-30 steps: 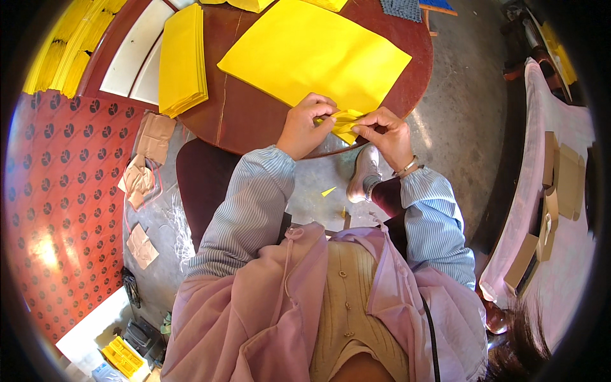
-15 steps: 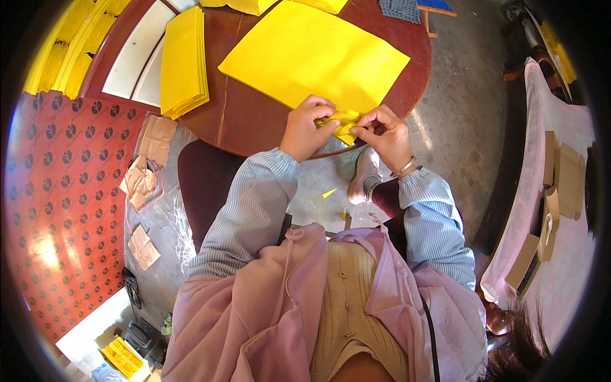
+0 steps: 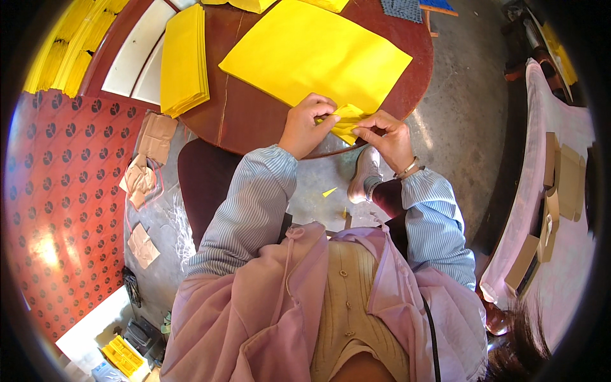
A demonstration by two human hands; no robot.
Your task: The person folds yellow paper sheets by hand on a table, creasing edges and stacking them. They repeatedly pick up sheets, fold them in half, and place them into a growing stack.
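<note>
On the round dark red table lies a large flat yellow sheet [image 3: 318, 54], perhaps of felt or paper. Over its near edge, both my hands grip a small folded yellow piece [image 3: 345, 121] with several pleats. Thumb and fingers of my left hand [image 3: 310, 124] pinch its left side. My right hand [image 3: 387, 135] pinches the right side, near the lower corner. Whether the folded piece is joined to the big sheet I cannot tell. Left of the sheet stands a stack of folded yellow sheets [image 3: 183, 62].
The table's front edge [image 3: 219, 137] curves just before my knees. More yellow bundles [image 3: 70, 44] are piled at the far left. Brown paper pieces [image 3: 145, 247] and a yellow scrap [image 3: 329, 192] lie on the floor. At right, cardboard boxes [image 3: 568, 181] rest on a pink-covered surface [image 3: 509, 254].
The folded yellow piece has opened out a little between my fingers. My right hand has shifted slightly downward; my left hand stays nearly in place.
</note>
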